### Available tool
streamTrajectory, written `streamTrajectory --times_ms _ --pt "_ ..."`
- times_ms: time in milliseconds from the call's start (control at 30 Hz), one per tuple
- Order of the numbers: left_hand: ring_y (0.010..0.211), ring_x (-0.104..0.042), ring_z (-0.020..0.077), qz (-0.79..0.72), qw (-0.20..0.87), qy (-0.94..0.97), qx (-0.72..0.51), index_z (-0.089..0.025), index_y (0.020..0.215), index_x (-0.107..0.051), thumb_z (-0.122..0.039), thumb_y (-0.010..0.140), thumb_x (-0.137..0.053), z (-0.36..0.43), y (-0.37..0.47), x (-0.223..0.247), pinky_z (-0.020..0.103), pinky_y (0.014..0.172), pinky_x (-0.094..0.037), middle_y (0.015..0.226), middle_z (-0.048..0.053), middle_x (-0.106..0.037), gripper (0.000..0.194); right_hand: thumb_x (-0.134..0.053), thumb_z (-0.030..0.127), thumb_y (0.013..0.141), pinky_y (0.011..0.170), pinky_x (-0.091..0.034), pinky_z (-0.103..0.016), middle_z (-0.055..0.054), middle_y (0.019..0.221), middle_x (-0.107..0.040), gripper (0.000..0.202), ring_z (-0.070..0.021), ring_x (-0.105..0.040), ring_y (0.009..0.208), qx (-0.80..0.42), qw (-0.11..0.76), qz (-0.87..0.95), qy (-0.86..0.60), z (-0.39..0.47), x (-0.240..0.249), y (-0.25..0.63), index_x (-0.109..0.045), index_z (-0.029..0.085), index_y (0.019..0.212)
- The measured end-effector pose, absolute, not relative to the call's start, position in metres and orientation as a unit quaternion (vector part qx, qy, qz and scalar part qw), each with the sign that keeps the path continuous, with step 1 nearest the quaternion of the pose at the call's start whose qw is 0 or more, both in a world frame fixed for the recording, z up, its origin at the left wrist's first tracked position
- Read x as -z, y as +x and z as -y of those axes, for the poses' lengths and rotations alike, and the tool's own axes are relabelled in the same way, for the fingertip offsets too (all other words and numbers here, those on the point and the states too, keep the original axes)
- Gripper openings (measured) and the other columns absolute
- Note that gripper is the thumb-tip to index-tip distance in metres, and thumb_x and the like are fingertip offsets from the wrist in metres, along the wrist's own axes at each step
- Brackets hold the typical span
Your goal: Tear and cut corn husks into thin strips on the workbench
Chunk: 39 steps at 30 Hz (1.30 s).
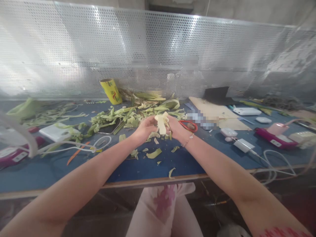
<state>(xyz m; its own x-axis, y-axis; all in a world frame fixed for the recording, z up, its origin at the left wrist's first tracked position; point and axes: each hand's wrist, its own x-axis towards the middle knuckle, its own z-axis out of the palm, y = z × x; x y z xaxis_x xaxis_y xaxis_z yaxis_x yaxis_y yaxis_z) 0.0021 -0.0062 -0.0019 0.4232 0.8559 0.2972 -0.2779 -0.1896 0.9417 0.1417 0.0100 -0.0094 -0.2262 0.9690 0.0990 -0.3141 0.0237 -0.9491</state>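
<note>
Above the blue table, my two hands meet around a bunch of pale yellow leaf strips, with one broad strip hanging down at the front. My left hand grips it from the left with curled fingers. On the other side, my right hand is closed around it, its fingers mostly hidden behind the strips. A heap of green leaf strips lies just beyond and to the left. Torn leaf scraps are scattered under and in front of my hands.
A yellow cardboard tube stands tilted at the back, before a perforated metal screen. At right are a brown board, a white charger with cable, and a magenta device. A white box and cables lie at left.
</note>
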Motion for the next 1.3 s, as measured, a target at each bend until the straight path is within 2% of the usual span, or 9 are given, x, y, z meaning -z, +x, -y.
streamTrajectory --times_ms 100,267,400,567,667,833,1100,1200,1300 --pt "0.082 -0.059 0.0169 -0.253 0.538 0.669 -0.447 -0.014 0.087 -0.066 -0.014 0.055 -0.072 0.006 0.003 0.004 0.026 0.072 -0.044 0.086 0.006 -0.066 0.032 -0.056 0.035 0.072 0.031 -0.018 -0.019 0.009 0.041 -0.035 0.024 -0.005 -0.027 0.032 -0.619 0.509 0.475 -0.365 -0.009 0.009 0.14 -0.038 0.021 0.065" --pt "0.075 -0.059 0.0164 -0.286 0.466 0.706 -0.45 -0.013 0.082 -0.068 -0.029 0.06 -0.073 0.01 0.004 0.002 0.025 0.067 -0.045 0.079 0.005 -0.066 0.027 -0.056 0.033 0.072 0.035 -0.023 -0.02 0.008 0.042 -0.035 0.022 -0.006 -0.027 0.035 -0.598 0.473 0.527 -0.376 0.002 0.003 0.137 -0.039 0.021 0.064" --pt "0.068 -0.056 0.0144 -0.336 0.441 0.697 -0.454 -0.012 0.081 -0.067 -0.036 0.064 -0.07 0.013 0.003 -0.003 0.025 0.064 -0.045 0.072 0.003 -0.064 0.029 -0.053 0.037 0.076 0.042 -0.032 -0.021 0.005 0.056 -0.045 0.02 -0.0081 -0.038 0.046 -0.499 0.515 0.559 -0.416 0.006 0.0 0.138 -0.043 0.021 0.071" --pt "0.088 -0.059 0.0191 -0.299 0.507 0.647 -0.485 -0.015 0.094 -0.064 -0.046 0.07 -0.064 0.006 0.002 0.0 0.032 0.078 -0.048 0.092 0.007 -0.065 0.039 -0.041 0.041 0.085 0.059 -0.042 -0.026 0.002 0.07 -0.045 0.021 -0.0113 -0.047 0.063 -0.293 0.609 0.605 -0.42 0.004 -0.005 0.148 -0.043 0.022 0.077" --pt "0.093 -0.059 0.0216 -0.283 0.551 0.618 -0.483 -0.015 0.101 -0.062 -0.049 0.069 -0.064 0.003 0.003 0.003 0.036 0.081 -0.047 0.097 0.009 -0.065 0.046 -0.05 0.041 0.081 0.062 -0.045 -0.028 0.0 0.078 -0.046 0.022 -0.0131 -0.049 0.069 -0.256 0.602 0.653 -0.383 0.007 -0.007 0.151 -0.041 0.023 0.09" --pt "0.089 -0.058 0.0207 -0.288 0.566 0.607 -0.477 -0.013 0.102 -0.062 -0.048 0.069 -0.065 0.004 0.003 0.003 0.036 0.081 -0.046 0.093 0.009 -0.066 0.048 -0.059 0.038 0.075 0.066 -0.047 -0.03 -0.001 0.083 -0.048 0.034 -0.0161 -0.053 0.079 -0.272 0.551 0.701 -0.362 0.011 -0.008 0.146 -0.041 0.024 0.101" --pt "0.058 -0.043 0.0064 -0.311 0.534 0.624 -0.478 -0.014 0.074 -0.063 -0.035 0.062 -0.073 -0.001 -0.002 0.002 0.021 0.057 -0.038 0.065 -0.003 -0.052 0.026 -0.052 0.03 0.08 0.071 -0.045 -0.029 0.0 0.08 -0.055 0.01 -0.0137 -0.055 0.074 -0.264 0.571 0.696 -0.346 0.005 -0.009 0.153 -0.049 0.022 0.086" --pt "0.054 -0.044 0.0047 -0.312 0.596 0.586 -0.452 -0.014 0.073 -0.061 -0.024 0.061 -0.073 -0.001 -0.005 -0.002 0.021 0.057 -0.04 0.063 -0.003 -0.051 0.019 -0.051 0.028 0.08 0.071 -0.044 -0.028 0.001 0.077 -0.056 0.007 -0.0137 -0.055 0.074 -0.241 0.566 0.704 -0.356 0.004 -0.009 0.156 -0.05 0.021 0.079" --pt "0.059 -0.055 0.0088 -0.302 0.683 0.519 -0.416 -0.013 0.075 -0.062 -0.011 0.062 -0.065 -0.001 -0.008 -0.009 0.026 0.068 -0.048 0.067 0.002 -0.059 0.014 -0.053 0.027 0.079 0.072 -0.043 -0.028 0.001 0.075 -0.058 0.007 -0.014 -0.056 0.073 -0.223 0.567 0.704 -0.365 0.005 -0.011 0.157 -0.052 0.021 0.076"
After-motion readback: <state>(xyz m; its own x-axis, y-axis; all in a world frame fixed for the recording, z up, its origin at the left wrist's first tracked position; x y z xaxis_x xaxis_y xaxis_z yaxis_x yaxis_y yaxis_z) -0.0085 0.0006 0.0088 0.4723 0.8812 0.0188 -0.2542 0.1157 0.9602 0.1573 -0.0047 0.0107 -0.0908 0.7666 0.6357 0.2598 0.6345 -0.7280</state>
